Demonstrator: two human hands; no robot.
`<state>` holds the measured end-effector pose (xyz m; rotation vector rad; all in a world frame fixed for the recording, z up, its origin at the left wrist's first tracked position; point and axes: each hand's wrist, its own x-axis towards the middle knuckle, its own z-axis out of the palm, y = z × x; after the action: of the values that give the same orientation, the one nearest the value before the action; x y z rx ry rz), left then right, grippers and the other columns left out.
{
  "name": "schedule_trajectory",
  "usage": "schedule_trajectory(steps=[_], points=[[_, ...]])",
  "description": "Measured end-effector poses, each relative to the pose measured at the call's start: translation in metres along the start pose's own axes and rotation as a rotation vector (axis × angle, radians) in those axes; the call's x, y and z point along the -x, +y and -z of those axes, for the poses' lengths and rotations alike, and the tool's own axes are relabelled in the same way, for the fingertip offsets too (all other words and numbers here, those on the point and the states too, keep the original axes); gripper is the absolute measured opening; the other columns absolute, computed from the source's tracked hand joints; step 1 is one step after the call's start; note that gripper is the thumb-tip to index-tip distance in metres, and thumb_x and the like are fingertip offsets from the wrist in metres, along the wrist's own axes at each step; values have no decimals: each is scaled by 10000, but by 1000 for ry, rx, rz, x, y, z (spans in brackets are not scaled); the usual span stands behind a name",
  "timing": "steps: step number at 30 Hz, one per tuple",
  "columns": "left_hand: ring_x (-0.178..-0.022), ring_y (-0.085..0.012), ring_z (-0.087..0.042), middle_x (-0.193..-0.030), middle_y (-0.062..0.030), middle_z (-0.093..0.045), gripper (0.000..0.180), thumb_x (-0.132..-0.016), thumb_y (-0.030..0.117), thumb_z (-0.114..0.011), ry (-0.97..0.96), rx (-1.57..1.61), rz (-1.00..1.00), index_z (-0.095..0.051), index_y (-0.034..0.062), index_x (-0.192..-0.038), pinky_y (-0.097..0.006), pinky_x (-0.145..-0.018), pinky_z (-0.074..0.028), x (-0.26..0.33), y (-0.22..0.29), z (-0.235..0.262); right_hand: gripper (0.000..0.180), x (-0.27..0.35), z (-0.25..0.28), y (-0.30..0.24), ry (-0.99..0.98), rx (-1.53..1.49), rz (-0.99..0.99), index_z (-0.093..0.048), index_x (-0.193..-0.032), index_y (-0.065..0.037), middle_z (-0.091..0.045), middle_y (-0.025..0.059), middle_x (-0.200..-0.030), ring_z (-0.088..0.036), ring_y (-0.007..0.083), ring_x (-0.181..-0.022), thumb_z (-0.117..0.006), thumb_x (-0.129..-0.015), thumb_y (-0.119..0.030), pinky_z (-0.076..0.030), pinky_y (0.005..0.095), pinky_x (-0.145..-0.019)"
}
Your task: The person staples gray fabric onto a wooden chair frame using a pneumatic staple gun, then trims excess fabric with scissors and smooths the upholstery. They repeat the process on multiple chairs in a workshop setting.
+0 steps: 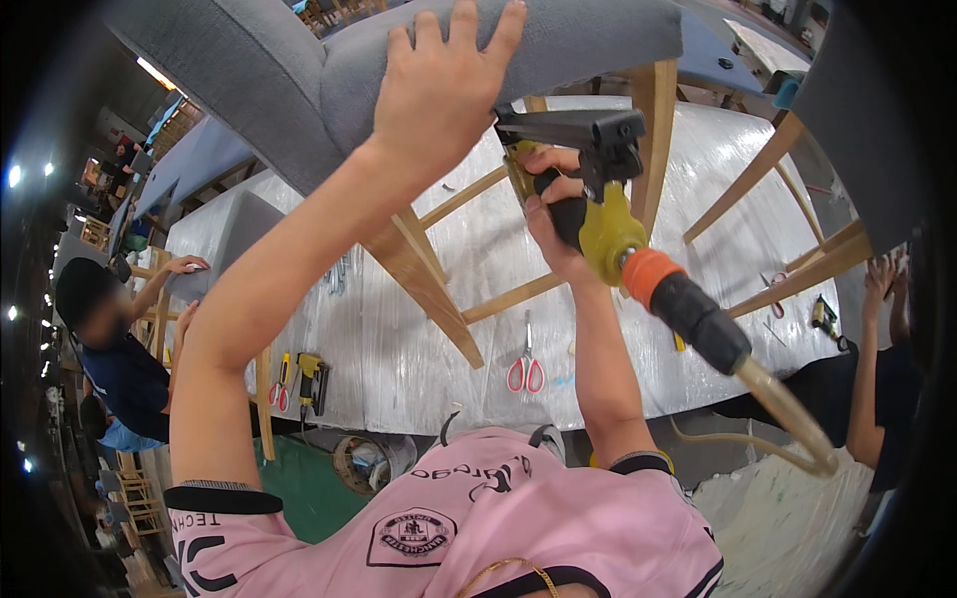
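Observation:
A grey upholstered chair with pale wooden legs is tipped over in front of me. My left hand lies on the grey fabric of its seat, fingers spread. Below and to the right, my right hand is wrapped around the grip of a yellow and black air staple gun. The gun's front end is close to the seat's lower edge; whether they touch is hidden. From its orange and black coupling a clear air hose curves down to the right.
Red-handled scissors lie on the plastic-covered table. At left are another staple gun and scissors. Co-workers stand at left and right. Another chair is at right; a bucket stands below the table edge.

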<state>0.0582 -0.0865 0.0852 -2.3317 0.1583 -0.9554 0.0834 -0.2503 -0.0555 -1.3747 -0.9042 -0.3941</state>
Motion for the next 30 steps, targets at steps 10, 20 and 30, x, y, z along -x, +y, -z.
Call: schedule_trajectory(steps=[10,20,30], points=[[-1308,-431,-574,-1445,-333,-535,1068,-798,775,-670,-512,710,319,-481,-23,-1484,-439,-1098,-465,-34,-80,8,197,-24,-13,-2,128,-278,180,-568,-936,-52,-675,153,-1208,-654,240,-1061,-646,-837,100,-514,388,-949],[-1147,-389,-591,-1221,-235,-586,957,-737,447,-855,-11,234,32,-449,-14,-1472,-483,-971,-480,12,-47,-4,254,-14,-21,0,115,-86,301,-526,-996,-54,-658,196,-1190,-676,353,-1157,-664,-849,100,-504,502,-1060],[-1083,-401,-584,-1295,-260,-539,973,-718,352,-870,36,114,0,-420,-10,-1501,-491,-941,-485,17,-32,2,245,-8,-38,4,168,-148,178,-596,-932,-67,-709,107,-1098,-703,235,-1060,-685,-756,78,-559,346,-932]])
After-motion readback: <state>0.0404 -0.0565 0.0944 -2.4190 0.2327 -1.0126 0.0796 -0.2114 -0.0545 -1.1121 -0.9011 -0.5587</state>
